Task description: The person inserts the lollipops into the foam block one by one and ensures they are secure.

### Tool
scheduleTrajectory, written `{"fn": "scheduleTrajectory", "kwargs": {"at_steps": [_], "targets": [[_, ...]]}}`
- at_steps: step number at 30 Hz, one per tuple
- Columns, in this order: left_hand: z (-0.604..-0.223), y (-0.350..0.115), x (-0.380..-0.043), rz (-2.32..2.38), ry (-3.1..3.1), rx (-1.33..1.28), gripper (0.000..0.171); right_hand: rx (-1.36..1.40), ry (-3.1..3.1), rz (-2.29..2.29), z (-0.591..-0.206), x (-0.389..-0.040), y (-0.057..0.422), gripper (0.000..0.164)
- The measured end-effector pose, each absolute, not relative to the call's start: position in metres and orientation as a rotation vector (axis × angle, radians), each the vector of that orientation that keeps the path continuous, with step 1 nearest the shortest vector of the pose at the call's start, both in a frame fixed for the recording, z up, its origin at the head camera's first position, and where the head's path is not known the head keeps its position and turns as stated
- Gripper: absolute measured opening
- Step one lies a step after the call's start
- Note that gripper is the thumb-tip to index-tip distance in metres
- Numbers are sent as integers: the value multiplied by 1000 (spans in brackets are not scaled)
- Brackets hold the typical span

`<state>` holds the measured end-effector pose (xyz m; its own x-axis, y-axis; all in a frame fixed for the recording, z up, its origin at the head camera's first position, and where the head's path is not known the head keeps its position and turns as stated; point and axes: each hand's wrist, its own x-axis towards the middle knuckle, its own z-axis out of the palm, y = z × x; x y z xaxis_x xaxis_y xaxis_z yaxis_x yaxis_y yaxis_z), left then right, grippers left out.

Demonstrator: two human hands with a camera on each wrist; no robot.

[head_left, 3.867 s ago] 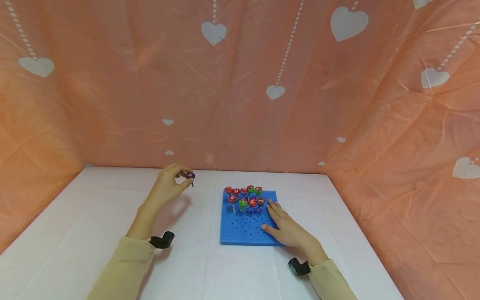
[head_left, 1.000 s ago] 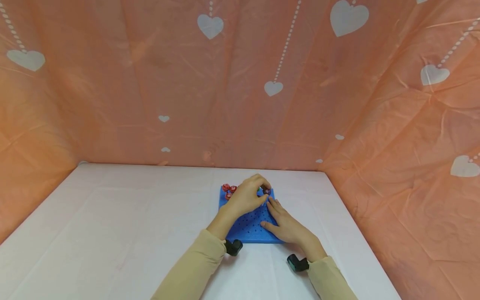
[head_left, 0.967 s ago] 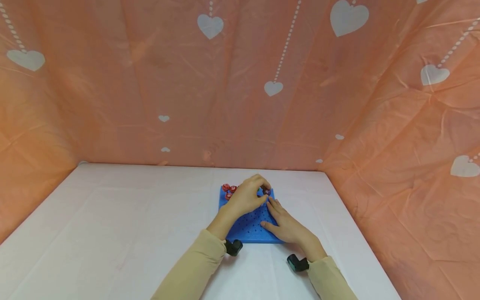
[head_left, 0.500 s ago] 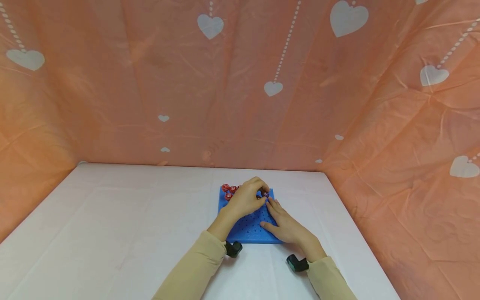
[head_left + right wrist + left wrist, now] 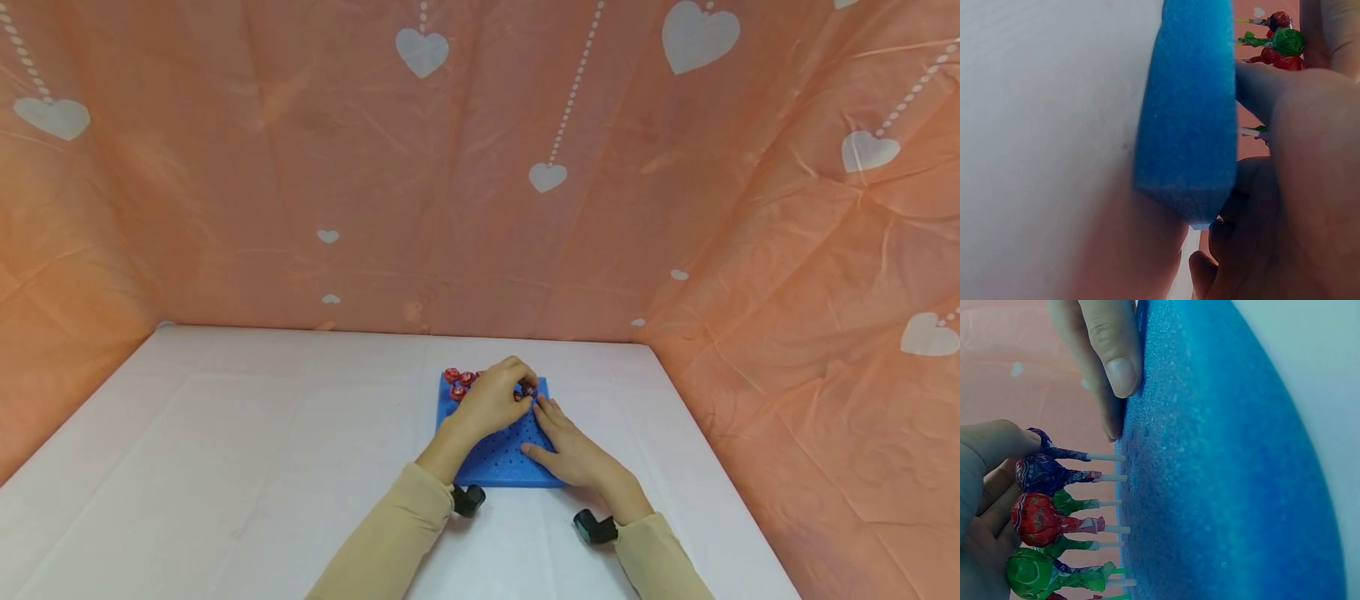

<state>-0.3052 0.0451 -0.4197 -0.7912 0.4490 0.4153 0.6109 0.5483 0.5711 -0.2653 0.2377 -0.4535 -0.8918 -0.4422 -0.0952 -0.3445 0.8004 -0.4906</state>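
My left hand (image 5: pixel 491 402) reaches over the far right part of a blue foam board (image 5: pixel 502 471) full of small holes. Its thumb and fingers pinch the wrapped head of a purple lollipop (image 5: pixel 1065 452). In the left wrist view that lollipop's white stick meets the board's face. Beside it stand another dark purple lollipop (image 5: pixel 1041 474), a red lollipop (image 5: pixel 1034 519) and a green lollipop (image 5: pixel 1032 574). My right hand (image 5: pixel 576 457) rests on the board's right side, fingers extended. Red lollipops (image 5: pixel 452 376) show at the far left corner; my left hand hides several others.
A white-covered table (image 5: pixel 240 467) surrounds the board. Behind it hangs an orange curtain (image 5: pixel 480 250) with white hearts. Black wrist cameras sit on both arms, one below the left hand (image 5: pixel 470 500) and one on the right wrist (image 5: pixel 595 527).
My left hand has carried the purple lollipop from left of the board to its far right part. Over the last second the lollipop has sunk slightly. My right hand has stayed put.
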Motion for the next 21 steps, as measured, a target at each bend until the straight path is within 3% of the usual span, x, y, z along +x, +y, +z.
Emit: {"fn": "scheduleTrajectory", "kwargs": {"at_steps": [15,21], "targets": [[-417,47,-306,-1009,-2649,-867,16,-616,2778,-717,-453,-267,238,80],[-419,45,-306,-1029,-2660,-879,26,-615,2787,-711,-454,-267,237,80]]}}
